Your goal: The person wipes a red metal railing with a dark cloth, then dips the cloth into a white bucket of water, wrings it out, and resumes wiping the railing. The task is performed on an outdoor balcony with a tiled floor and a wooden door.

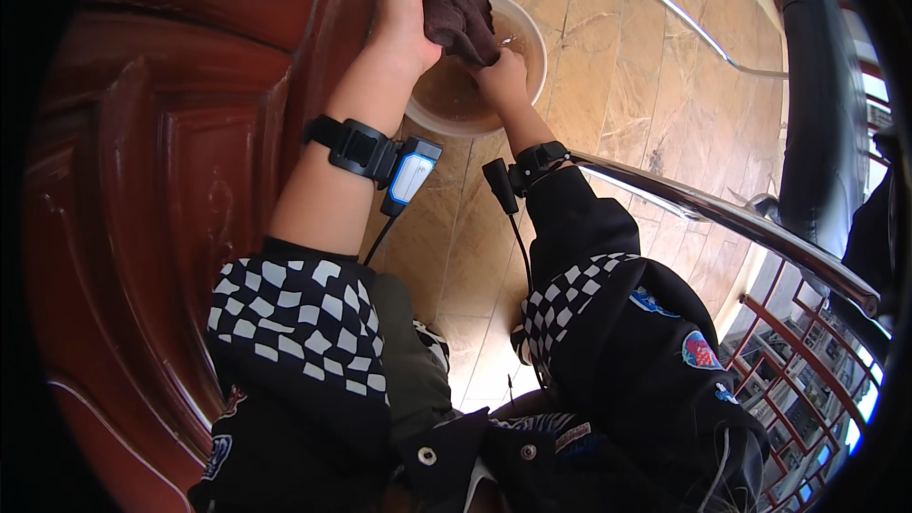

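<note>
A dark brown cloth (462, 18), folded and bunched, is held between my two hands above a round white basin (539, 78). Murky brownish water (449, 89) partly fills the basin. My left hand (407, 25) grips the cloth's upper left part, its fingers partly hidden behind it. Lower down, my right hand (504, 77) holds the cloth's other end, close over the water. Both wrists wear black straps with small devices; the left device (412, 174) has a lit blue edge.
A reddish-brown panelled wooden door (214, 149) stands close on my left. Chrome tubing (712, 217) and a black padded piece of furniture (816, 100) are on the right. Beyond them is a red metal railing (798, 356). The floor (613, 50) has tan marble-patterned tiles.
</note>
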{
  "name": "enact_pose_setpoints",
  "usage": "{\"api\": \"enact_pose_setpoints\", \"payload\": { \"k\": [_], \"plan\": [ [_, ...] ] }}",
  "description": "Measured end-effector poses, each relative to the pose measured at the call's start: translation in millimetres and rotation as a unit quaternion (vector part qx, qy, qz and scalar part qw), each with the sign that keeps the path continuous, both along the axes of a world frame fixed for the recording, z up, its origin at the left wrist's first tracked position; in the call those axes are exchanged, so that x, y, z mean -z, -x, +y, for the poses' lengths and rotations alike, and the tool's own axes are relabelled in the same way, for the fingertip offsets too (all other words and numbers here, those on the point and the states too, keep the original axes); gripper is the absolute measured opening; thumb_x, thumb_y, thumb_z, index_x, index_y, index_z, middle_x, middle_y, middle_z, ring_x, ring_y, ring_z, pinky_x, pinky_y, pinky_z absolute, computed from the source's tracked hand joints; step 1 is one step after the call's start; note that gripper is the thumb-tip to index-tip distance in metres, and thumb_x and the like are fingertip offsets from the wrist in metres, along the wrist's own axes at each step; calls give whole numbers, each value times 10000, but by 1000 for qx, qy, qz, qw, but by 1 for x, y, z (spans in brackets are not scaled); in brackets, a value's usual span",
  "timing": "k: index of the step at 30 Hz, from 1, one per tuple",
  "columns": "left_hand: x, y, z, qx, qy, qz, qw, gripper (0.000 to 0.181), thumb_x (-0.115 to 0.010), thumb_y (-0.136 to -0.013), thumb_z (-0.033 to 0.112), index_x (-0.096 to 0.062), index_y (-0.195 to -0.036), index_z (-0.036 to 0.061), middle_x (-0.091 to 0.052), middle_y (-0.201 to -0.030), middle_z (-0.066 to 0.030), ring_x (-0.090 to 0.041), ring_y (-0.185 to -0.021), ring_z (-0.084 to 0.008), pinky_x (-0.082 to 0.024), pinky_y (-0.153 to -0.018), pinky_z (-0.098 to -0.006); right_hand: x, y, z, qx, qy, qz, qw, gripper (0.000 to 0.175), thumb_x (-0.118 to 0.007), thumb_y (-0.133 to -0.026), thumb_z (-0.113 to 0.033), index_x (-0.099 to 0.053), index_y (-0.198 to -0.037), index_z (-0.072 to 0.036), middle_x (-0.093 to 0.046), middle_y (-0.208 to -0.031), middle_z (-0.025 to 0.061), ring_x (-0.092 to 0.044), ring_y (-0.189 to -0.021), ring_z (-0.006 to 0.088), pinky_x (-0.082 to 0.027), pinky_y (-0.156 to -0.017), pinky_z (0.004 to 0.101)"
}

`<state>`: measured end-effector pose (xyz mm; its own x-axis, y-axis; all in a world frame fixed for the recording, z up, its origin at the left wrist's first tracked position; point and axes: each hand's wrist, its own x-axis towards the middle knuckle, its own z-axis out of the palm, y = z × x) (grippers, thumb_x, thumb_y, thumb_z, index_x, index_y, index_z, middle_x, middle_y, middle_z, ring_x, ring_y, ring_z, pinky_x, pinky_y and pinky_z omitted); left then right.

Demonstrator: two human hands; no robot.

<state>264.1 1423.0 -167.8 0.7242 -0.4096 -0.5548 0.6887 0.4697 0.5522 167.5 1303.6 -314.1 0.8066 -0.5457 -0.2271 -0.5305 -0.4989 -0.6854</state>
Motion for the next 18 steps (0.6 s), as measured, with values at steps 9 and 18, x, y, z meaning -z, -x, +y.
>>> {"api": "enact_pose_setpoints", "payload": {
  "k": [9,18],
  "plan": [
    [39,-3,3,2,-108,108,988,313,-492,-937,233,-551,-1184,51,-594,-1172,-144,-578,-1077,-286,-484,-900,-471,-54,-1,13,160,-603,-297,723,320,-461,-838,6,-562,-1141,-19,-568,-1120,139,-564,-1041,213,-483,-898,347],
    [84,16,-1,123,-49,98,986,345,-349,-945,290,-623,-981,84,-655,-967,-107,-626,-892,-268,-524,-779,-425,-96,-10,49,-101,-84,-202,970,322,-660,-860,-277,-522,-983,-13,-596,-950,204,-602,-881,354,-488,-785,406]
  ]
}}
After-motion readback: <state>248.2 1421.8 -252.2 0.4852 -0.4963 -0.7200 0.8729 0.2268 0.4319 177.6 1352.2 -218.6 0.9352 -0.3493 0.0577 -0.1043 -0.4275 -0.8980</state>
